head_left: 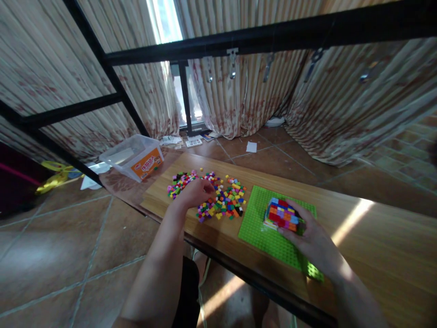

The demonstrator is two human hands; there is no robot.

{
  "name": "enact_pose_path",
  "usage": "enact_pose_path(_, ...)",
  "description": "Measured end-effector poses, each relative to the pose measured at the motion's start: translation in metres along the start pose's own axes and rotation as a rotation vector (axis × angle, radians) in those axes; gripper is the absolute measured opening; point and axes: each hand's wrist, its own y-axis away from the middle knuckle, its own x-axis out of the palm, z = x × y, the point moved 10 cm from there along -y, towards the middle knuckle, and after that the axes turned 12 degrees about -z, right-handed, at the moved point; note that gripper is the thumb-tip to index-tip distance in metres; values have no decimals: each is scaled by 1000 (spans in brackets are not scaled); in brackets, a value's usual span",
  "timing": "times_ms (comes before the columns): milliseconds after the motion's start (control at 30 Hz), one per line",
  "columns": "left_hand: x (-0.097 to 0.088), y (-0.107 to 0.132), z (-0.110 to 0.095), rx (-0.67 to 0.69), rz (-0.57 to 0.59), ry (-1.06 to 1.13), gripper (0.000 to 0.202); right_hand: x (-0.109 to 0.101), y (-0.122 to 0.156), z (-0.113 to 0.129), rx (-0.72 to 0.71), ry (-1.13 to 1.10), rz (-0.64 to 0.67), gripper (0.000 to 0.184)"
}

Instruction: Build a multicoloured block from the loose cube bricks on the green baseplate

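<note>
Loose toy building bricks (223, 202) in many colours lie in a spread-out pile on the wooden bench. Over the pile hovers my left hand (198, 191), its fingers curled together; whatever is between the fingertips is hidden. On a green studded baseplate (252, 228) stands a small boxy brick structure (282, 215) with a top of mixed red, blue, orange and purple bricks. My right hand (305, 228) wraps round its right side, thumb at the near edge and fingers at the far edge. The fingers cover part of that side.
A clear plastic tub (131, 157) with an orange label stands left of the wooden bench (385, 246). Beyond the bench are a black metal frame (239, 43) with hanging clips, long curtains (218, 100) and papers (193, 142) on the tiled floor.
</note>
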Motion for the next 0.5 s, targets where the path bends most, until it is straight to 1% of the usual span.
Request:
enact_pose_path(67,-7,2,8,-28,-28,-40,25,3,-2,-1,5,-6,5,71)
enact_pose_path(133,-10,4,13,-39,-27,-68,31,6,-5,-2,7,-9,11,70)
enact_pose_path(267,-4,9,12,-17,41,-110,39,11,-8,-1,-23,-29,20,70)
enact_pose_path(367,5,8,8,6,66,-159,36,11,-9,0,-39,-37,28,70)
enact_pose_path(500,12,3,8,13,50,-206,23,10,-9,1,-16,-15,28,69)
